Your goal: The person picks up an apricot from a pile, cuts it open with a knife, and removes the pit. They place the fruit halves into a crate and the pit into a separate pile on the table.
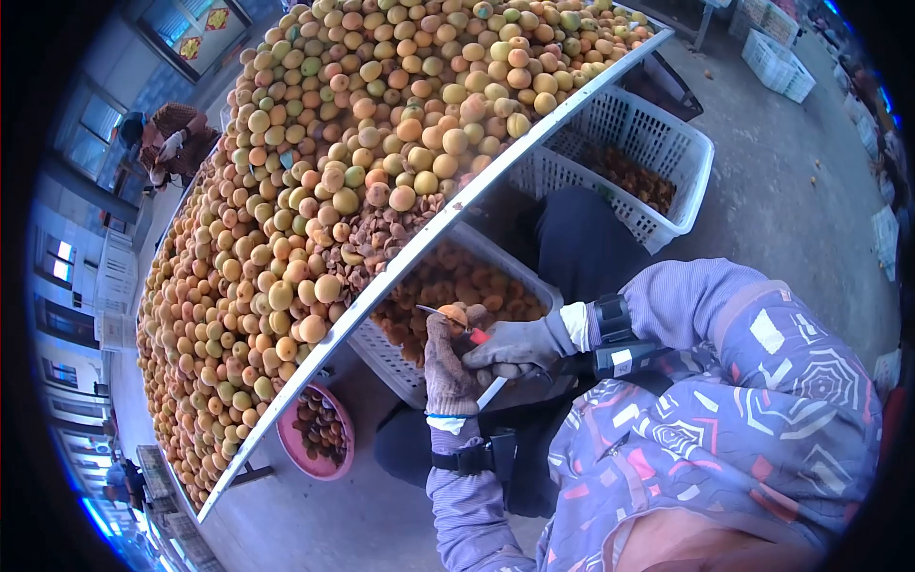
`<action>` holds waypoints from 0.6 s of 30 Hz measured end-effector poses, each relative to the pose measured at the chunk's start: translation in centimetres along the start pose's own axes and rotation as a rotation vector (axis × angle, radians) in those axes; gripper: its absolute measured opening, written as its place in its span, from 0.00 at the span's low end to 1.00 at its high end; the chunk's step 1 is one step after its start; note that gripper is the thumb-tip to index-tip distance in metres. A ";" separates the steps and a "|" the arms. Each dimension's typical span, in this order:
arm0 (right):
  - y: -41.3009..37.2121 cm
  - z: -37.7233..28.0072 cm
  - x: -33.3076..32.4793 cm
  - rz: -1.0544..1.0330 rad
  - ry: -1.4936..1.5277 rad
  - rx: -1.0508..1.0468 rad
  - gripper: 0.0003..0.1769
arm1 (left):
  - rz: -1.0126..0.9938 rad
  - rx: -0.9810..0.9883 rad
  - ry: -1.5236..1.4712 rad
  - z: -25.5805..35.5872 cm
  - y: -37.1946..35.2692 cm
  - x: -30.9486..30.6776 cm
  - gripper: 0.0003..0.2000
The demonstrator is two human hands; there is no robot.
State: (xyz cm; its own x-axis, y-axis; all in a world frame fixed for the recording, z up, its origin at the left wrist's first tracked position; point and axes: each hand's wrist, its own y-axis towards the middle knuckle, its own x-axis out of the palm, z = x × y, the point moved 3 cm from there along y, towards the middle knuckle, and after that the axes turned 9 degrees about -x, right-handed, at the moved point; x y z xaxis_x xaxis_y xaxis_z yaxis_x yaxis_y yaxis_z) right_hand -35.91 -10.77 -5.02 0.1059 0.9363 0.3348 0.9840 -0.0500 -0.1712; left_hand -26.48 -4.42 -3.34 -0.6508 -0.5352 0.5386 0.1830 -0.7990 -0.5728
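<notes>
My left hand [450, 370], in a brown knit glove, is closed around an apricot [454, 317] above a crate. My right hand [519, 347], in a grey glove, grips a knife [434, 311] with a red part by the fingers. The thin blade lies against the apricot. A pale rod-like end [492, 392] sticks out below my right hand. Under both hands, a white plastic crate [386, 360] holds orange apricot pieces. Beside it rises a large heap of whole apricots [381, 124] on a sloping table with a white edge [362, 303].
Small brown pieces [386, 234] lie along the table edge. A pink basin [286, 440] with dark brown pieces stands on the floor. Another white crate [694, 181] sits at my right, with stacked crates [777, 65] farther off. A person [176, 143] works across the heap.
</notes>
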 end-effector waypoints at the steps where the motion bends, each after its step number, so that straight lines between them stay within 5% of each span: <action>1: 0.0 -0.1 -0.1 0.009 -0.068 -0.042 0.20 | 0.044 0.118 0.130 0.0 0.3 -0.4 0.16; 6: -1.5 -2.9 -1.7 0.528 -0.219 0.139 0.21 | 0.226 0.320 0.129 0.3 1.4 -2.1 0.14; 10: -0.1 -5.0 -3.2 0.663 -0.027 0.036 0.24 | 0.283 0.517 0.324 0.1 1.6 -1.7 0.18; 12: 1.0 -4.9 -3.6 0.559 -0.061 -0.117 0.26 | 0.299 0.637 0.398 0.1 1.2 -0.9 0.22; 15: 1.9 -3.9 -3.4 0.595 0.018 -0.006 0.25 | 0.431 0.725 0.736 1.1 -0.8 0.2 0.27; 18: 2.6 -3.8 -2.6 0.472 -0.380 -0.374 0.24 | 0.585 0.927 1.117 1.6 -1.6 1.1 0.28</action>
State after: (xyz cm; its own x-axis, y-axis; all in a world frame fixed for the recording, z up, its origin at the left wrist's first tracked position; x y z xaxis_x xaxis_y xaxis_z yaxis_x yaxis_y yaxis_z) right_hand -33.11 -14.64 -2.79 0.5425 0.8382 -0.0551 0.8359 -0.5323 0.1338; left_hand -26.32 -4.13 -0.83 -0.4494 -0.6890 -0.5686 0.6953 -0.6694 0.2616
